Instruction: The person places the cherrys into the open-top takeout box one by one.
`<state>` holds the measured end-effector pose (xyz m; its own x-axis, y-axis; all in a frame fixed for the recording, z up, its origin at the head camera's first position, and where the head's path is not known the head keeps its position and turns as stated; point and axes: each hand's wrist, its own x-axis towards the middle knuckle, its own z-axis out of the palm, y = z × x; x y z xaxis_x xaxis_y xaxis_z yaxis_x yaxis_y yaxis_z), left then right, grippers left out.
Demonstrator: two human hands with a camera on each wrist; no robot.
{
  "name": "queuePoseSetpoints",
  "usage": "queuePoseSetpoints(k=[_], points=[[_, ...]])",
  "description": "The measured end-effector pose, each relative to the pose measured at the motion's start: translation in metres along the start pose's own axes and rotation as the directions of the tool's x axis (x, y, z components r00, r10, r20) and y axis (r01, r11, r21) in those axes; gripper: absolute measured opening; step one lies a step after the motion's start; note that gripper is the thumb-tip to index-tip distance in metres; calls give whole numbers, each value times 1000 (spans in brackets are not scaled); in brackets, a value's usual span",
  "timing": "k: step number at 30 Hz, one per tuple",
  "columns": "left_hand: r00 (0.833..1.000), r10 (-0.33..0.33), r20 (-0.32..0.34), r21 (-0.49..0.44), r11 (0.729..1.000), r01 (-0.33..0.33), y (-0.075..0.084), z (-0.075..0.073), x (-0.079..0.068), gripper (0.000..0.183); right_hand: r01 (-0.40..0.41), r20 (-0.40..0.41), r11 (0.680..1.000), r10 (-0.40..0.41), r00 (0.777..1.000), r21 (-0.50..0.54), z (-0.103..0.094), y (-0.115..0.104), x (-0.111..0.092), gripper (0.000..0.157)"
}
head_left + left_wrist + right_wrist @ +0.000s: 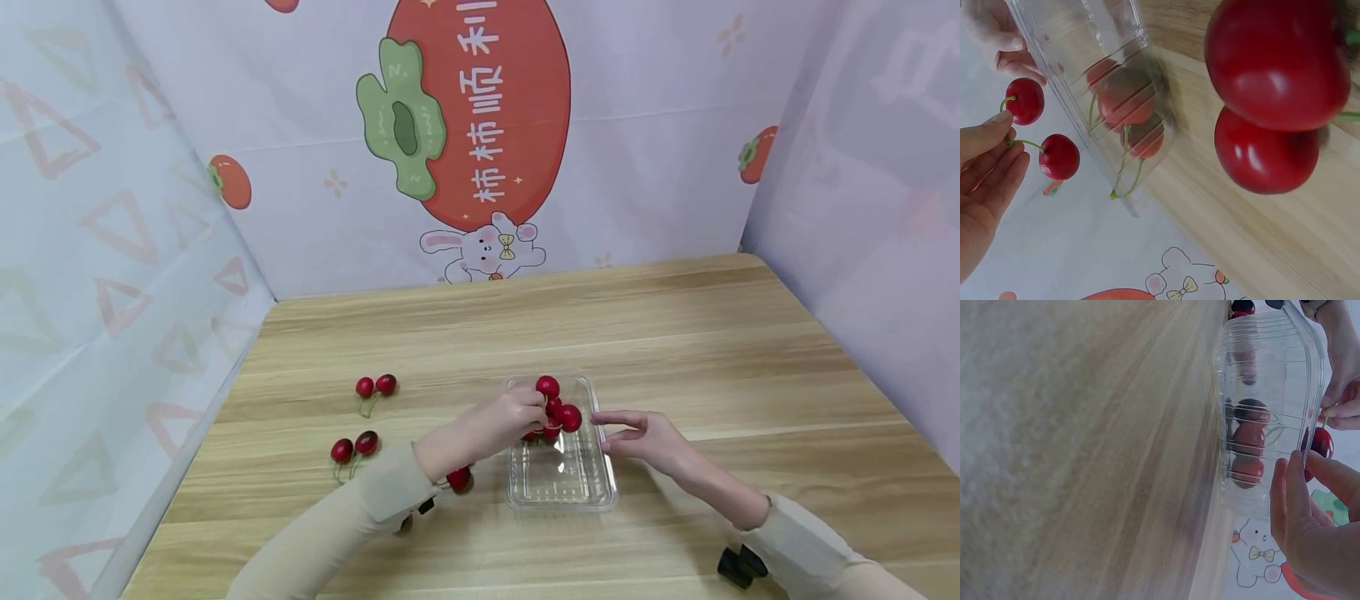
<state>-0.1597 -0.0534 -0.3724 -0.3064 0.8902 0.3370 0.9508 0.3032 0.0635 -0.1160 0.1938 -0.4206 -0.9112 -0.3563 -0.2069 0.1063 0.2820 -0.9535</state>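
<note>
Thumb and fingers of my left hand (517, 414) pinch the green stems of a pair of red cherries (1060, 156) over a clear plastic box (562, 496). The held cherries hang above the rim in the left wrist view. Several more cherries (1248, 439) lie inside the box, toward its far end. My right hand (648, 442) is at the box's right side, its fairly straight fingertips touching the rim (1315, 369).
On the wooden table (697, 333), left of the box, lie a cherry pair (375, 385) farther back and another pair (355, 447) nearer. More cherries (459, 478) are partly hidden by the left forearm. A patterned cloth (637, 167) stands behind the table.
</note>
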Motion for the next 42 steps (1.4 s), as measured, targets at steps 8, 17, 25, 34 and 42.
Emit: queuePoseSetpoints(k=[8, 17, 25, 34, 42], points=[[997, 25, 78, 33, 999, -27, 0, 12, 5, 6, 7, 6, 1000, -8, 1000, 10, 0, 0, 0, 52], [989, -14, 149, -11, 1000, 15, -3, 18, 11, 6, 8, 6, 1000, -8, 1000, 15, 0, 1, 1, 52], [980, -49, 192, -30, 998, 56, -6, 20, 15, 6, 15, 6, 1000, -15, 1000, 19, 0, 1, 1, 51], [977, -53, 205, -36, 997, 62, -10, 24, 18, 4, 3, 2, 1000, -3, 1000, 3, 0, 1, 1, 52], [979, -62, 193, -59, 995, 74, -12, 25, 20, 4, 6, 6, 1000, -6, 1000, 16, 0, 1, 1, 52]])
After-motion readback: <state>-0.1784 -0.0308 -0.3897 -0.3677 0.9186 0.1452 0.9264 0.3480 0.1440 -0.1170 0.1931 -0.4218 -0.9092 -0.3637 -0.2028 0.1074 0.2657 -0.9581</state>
